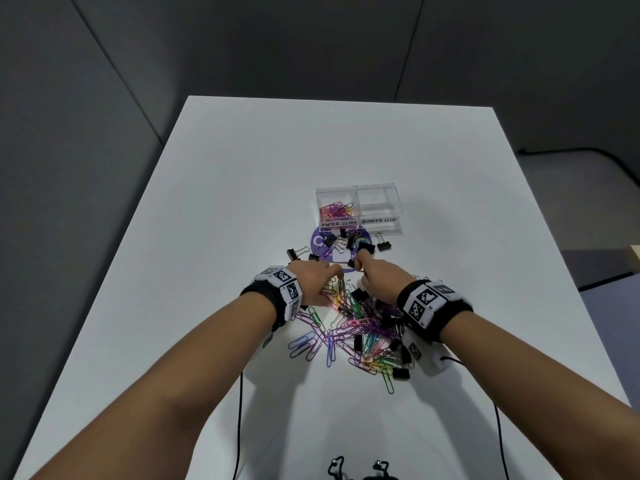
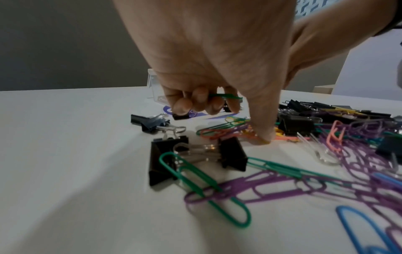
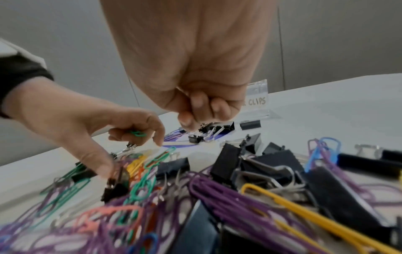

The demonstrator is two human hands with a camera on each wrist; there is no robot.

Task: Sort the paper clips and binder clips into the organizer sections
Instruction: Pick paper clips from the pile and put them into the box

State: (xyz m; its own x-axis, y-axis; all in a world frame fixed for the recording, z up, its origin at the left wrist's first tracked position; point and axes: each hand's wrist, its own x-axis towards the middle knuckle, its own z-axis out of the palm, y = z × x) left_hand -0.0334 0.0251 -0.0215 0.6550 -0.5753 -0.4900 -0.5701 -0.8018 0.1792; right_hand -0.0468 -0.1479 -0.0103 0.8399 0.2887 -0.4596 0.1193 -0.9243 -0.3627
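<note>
The clear organizer (image 1: pixel 377 195) stands mid-table. Its left section, labelled PAPER CLIPS, holds several coloured paper clips (image 1: pixel 335 211); the BINDER CLIPS section (image 1: pixel 379 206) looks bare. A mixed pile of coloured paper clips and black binder clips (image 1: pixel 360 327) lies under my wrists. My left hand (image 1: pixel 323 280) curls its fingers round a green paper clip (image 2: pixel 226 96) while its thumb (image 2: pixel 263 137) presses on the pile. My right hand (image 1: pixel 372 277) is curled tight over loose binder clips (image 3: pixel 208 128). A thin silver wire shows in its palm and a black binder clip (image 1: pixel 351 263) sits at its fingertips.
Several binder clips lie on a round purple sticker (image 1: pixel 320 242) in front of the organizer, with one more (image 1: pixel 383 244) to its right. Black cables (image 1: pixel 239 410) run off the near table edge. A wooden block (image 1: pixel 634 258) sits off the table's right side.
</note>
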